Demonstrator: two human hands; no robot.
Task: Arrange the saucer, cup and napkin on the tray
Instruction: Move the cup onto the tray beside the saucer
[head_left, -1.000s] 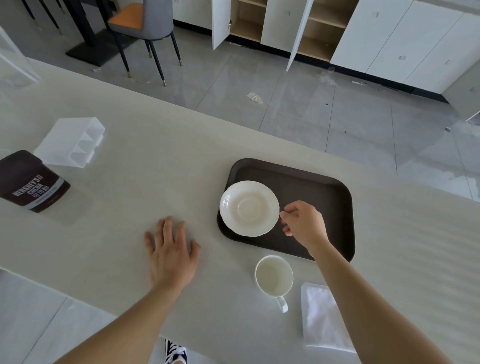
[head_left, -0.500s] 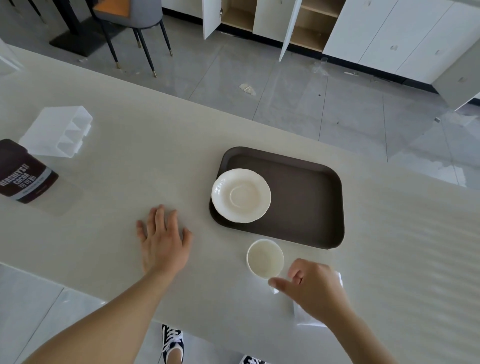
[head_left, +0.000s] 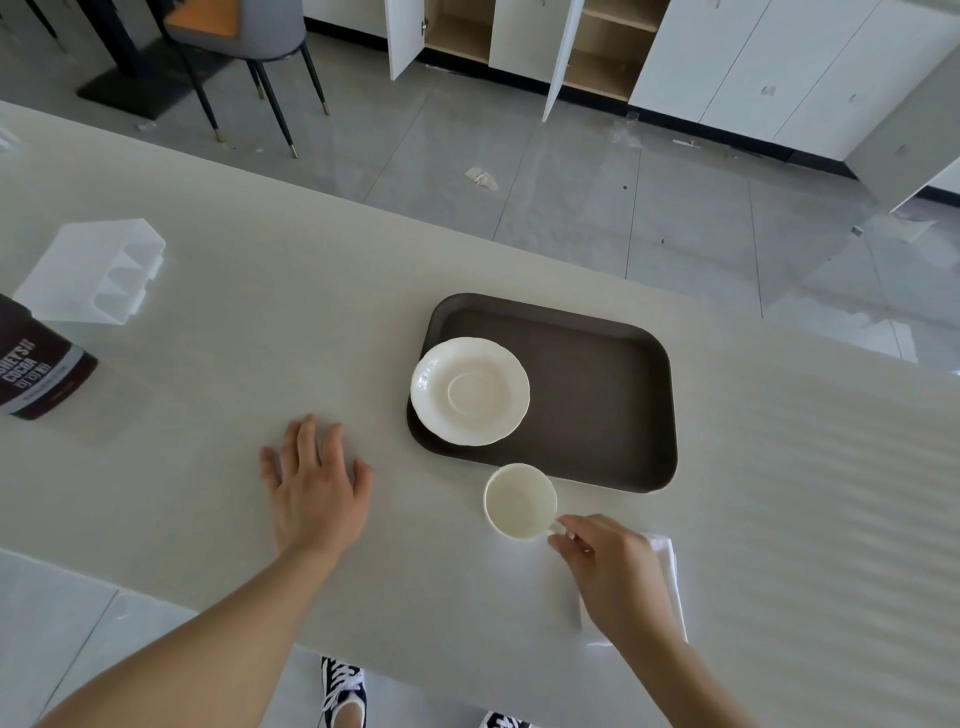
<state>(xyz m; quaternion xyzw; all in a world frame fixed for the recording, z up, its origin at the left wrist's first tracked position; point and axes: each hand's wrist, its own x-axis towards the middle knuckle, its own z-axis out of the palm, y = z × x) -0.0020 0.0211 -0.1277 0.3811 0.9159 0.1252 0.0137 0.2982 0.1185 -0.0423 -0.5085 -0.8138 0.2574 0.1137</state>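
Observation:
A white scalloped saucer (head_left: 470, 391) lies on the left part of the dark brown tray (head_left: 597, 395), overhanging its left rim slightly. An empty white cup (head_left: 519, 501) stands on the counter just in front of the tray. My right hand (head_left: 613, 571) pinches the cup's handle, which its fingers hide. Under that hand lies a white folded napkin (head_left: 670, 577), mostly covered. My left hand (head_left: 314, 486) rests flat on the counter, fingers spread, left of the tray and holding nothing.
A brown Hershey's cocoa tin (head_left: 36, 364) lies at the left edge, with a clear plastic divider box (head_left: 91, 278) behind it. The pale counter (head_left: 260, 312) ends near my body. Beyond it are a grey floor, a chair (head_left: 244, 47) and open cabinets (head_left: 519, 36).
My right hand left the saucer on the tray, dropped back to the cup in front of the tray and closed on its handle. The left hand stayed flat.

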